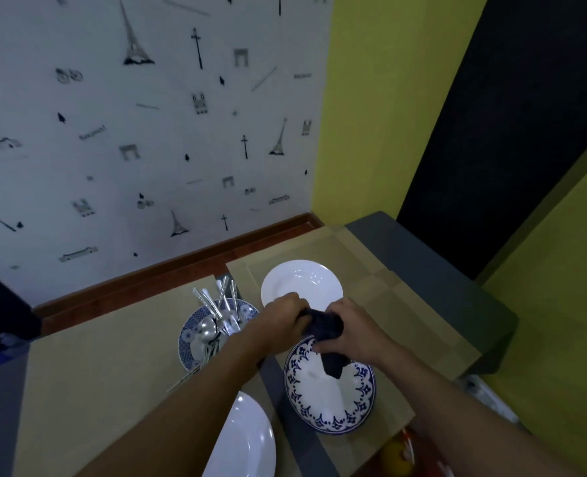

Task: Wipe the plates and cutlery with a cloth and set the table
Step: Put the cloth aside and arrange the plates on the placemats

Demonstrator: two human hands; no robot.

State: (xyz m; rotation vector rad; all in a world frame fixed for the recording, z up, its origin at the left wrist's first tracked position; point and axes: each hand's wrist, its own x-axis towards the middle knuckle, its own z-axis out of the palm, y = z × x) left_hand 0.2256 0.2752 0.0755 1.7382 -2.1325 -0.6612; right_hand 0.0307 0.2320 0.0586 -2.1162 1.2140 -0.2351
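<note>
A dark blue cloth (pixel 326 333) is bunched between both hands above the table. My left hand (pixel 283 315) grips its left end and my right hand (pixel 348 332) grips its right part, with a tail hanging down over the blue-patterned white plate (pixel 329 397). A plain white plate (pixel 302 282) lies just beyond the hands. Another white plate (pixel 247 438) lies near the front edge under my left forearm. Spoons and forks (pixel 216 315) are piled on a blue-patterned plate (pixel 190 342) at the left.
The table (pixel 113 366) is covered with brown paper sheets and stands against a wall with printed wallpaper. A grey surface (pixel 457 294) lies at the right. A yellow object (pixel 397 456) sits below the table's right front edge.
</note>
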